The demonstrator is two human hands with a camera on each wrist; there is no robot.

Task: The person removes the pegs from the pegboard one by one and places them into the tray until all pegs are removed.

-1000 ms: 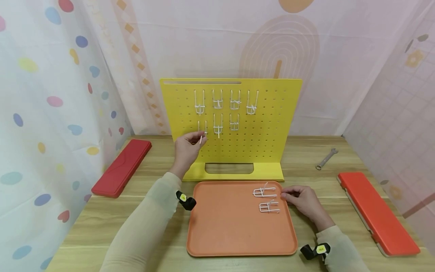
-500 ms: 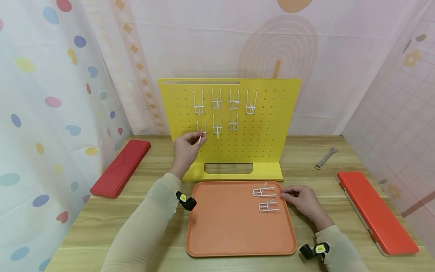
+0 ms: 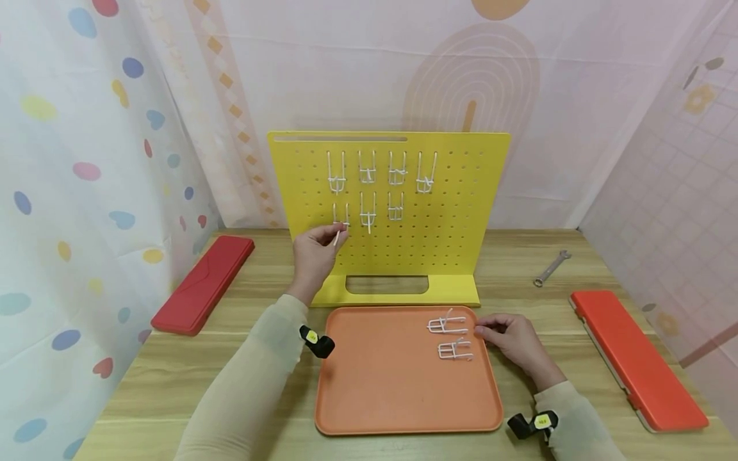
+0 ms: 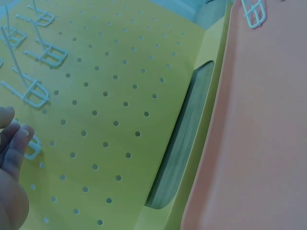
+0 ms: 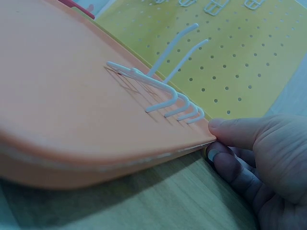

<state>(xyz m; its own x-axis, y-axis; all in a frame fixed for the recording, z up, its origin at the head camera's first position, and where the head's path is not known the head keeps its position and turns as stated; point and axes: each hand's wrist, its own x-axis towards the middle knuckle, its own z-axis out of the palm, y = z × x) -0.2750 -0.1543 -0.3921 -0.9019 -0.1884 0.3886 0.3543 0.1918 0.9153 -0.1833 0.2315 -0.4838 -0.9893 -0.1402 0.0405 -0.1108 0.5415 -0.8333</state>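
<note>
1. At the far left of the wood-grain bench [image 3: 144, 410] lies a dark red, flat, long case [image 3: 203, 285].
2. The left hand [image 3: 314, 256] pinches one white wire hook [image 3: 341, 223] between the thumb and the fingers. This hook is against the left part of the board, below the leftmost hook of the top row; I cannot tell if its ends sit in the holes.
3. The yellow perforated board [image 3: 444, 230] stands upright at the far side. It carries four white wire hooks [image 3: 367, 173] in the top row and two more [image 3: 369, 218] below, to the right of the pinched one.
4. Nearer is an orange rectangular tray [image 3: 392, 384]; two white wire hooks [image 3: 446, 325] lie in its far right part.
5. The right hand [image 3: 510, 339] grips the tray's right rim near the far corner, thumb above, fingers under.
6. Farther right is a silver metal wrench [image 3: 552, 269], and at the right, nearer, a bright red long case [image 3: 640, 362].
</note>
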